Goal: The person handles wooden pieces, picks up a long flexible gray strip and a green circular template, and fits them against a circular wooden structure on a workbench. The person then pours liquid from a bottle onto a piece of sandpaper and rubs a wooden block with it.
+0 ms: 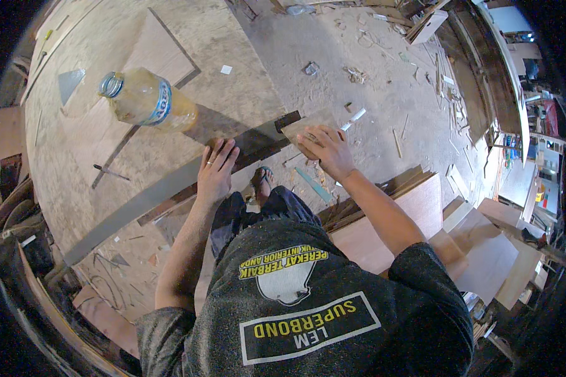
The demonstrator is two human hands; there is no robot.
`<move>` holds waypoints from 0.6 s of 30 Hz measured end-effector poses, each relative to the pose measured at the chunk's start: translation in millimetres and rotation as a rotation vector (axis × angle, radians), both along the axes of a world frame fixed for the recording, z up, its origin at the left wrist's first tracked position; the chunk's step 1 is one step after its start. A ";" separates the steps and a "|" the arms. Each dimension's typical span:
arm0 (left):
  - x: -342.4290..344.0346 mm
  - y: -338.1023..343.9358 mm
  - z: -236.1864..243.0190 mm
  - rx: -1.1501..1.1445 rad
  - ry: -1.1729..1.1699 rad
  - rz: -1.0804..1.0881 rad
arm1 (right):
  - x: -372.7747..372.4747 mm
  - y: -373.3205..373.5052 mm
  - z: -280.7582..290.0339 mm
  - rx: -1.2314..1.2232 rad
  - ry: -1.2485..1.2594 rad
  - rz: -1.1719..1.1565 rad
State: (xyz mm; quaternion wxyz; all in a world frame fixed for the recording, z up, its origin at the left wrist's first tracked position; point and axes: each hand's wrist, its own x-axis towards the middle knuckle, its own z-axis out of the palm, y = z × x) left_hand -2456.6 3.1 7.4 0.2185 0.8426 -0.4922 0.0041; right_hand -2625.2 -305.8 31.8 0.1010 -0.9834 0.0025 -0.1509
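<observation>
A long grey strip (170,187) runs along the near edge of the work table, with a dark end (287,121) at the table corner. My left hand (216,169) lies on the strip, fingers stretched out over its top, a ring on one of them. At the strip's right end, my right hand (326,149) grips a thin, pale flat piece (292,130), fingers over its top; its exact kind is unclear and my fingers cover part of it. Beyond my left hand is a clear plastic bottle (141,100) with yellowish liquid, a blue label and an uncapped mouth.
On the table (233,38) are a plywood panel (160,47), a grey scrap (71,85), a white square (226,70) and a slim dark tool (111,172). Offcuts litter the floor (371,81). Plywood sheets (396,217) stand by my right arm; more boards (484,251) lie farther right.
</observation>
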 end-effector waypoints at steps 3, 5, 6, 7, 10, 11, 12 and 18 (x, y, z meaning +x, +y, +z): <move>2.0 -0.2 1.9 0.021 -0.017 -0.023 | 9.8 -1.5 5.0 -0.107 0.070 -0.016; 1.6 0.3 2.3 0.013 -0.003 -0.023 | 18.4 0.7 7.8 -0.093 0.069 -0.018; 1.6 0.5 1.8 0.013 -0.003 -0.024 | 21.6 2.7 10.0 -0.079 0.068 -0.020; 1.9 0.6 1.2 0.011 0.001 -0.025 | 22.7 5.1 13.0 -0.079 0.068 -0.021; 1.5 0.9 2.0 0.017 0.000 -0.017 | 19.0 12.6 19.3 -0.029 0.046 -0.024; 1.4 0.0 3.2 0.022 -0.006 -0.014 | 14.1 12.7 22.0 0.001 0.096 -0.026; 1.0 -0.6 4.5 0.018 -0.006 -0.009 | 8.8 12.8 25.1 0.031 0.147 -0.029; 1.7 0.8 0.5 0.009 0.020 -0.013 | -20.8 20.3 50.1 0.058 0.363 -0.004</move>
